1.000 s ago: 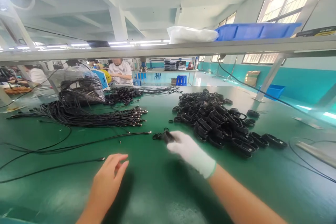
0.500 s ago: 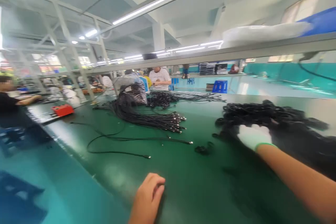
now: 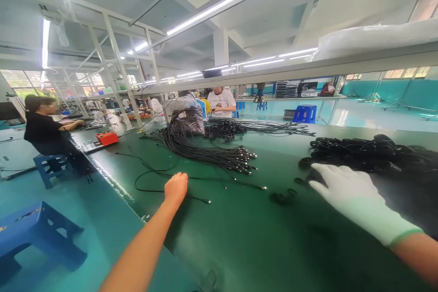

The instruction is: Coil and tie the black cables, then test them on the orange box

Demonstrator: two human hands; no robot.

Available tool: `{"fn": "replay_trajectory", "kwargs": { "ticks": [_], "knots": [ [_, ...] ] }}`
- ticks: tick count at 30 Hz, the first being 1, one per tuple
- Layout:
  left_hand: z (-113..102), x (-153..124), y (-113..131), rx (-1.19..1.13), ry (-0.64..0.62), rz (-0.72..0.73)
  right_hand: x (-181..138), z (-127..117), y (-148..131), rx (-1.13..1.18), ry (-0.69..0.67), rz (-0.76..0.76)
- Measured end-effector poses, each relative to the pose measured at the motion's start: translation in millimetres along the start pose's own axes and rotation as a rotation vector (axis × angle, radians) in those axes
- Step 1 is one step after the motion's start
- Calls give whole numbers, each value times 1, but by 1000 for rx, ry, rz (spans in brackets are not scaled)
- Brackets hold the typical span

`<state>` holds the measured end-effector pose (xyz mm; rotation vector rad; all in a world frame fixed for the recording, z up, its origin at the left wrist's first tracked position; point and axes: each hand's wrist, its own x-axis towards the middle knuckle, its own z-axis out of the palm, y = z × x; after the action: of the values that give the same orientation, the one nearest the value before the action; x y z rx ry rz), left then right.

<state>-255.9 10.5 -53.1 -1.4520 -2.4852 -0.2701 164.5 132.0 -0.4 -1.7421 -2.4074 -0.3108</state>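
My bare left hand [image 3: 176,188] reaches out over the green table [image 3: 246,242] and lies on a loose black cable [image 3: 202,199]. Its fingers are curled down onto that cable, mostly hidden behind the knuckles. My right hand [image 3: 345,190], in a white glove, is stretched flat with fingers apart at the near edge of a pile of coiled black cables [image 3: 369,153]; it holds nothing. Two small black coils [image 3: 282,198] lie on the table between my hands.
A bundle of straight black cables [image 3: 212,155] lies beyond my left hand. At the far left table edge sits a red tool [image 3: 106,138]. A person [image 3: 44,127] sits left; another in a striped shirt [image 3: 222,100] works opposite. A blue stool [image 3: 34,232] stands below.
My head has turned left. My left hand moved forward from the near edge onto the loose cable. My right hand let go of the small coils and spread at the pile's edge.
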Motion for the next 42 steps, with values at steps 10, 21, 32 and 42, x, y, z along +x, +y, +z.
{"fn": "replay_trajectory", "kwargs": {
  "ticks": [10,21,32,42],
  "knots": [
    [16,31,33,5,-59,342,-54,18,-5,238,1,-94],
    [18,55,67,-161,-101,318,-56,19,-13,295,-91,-57],
    [-53,8,57,-656,-20,426,-83,1,24,886,133,296],
    [-108,-89,113,-791,-60,423,-133,-15,-58,2149,-1098,-286]
  ]
}}
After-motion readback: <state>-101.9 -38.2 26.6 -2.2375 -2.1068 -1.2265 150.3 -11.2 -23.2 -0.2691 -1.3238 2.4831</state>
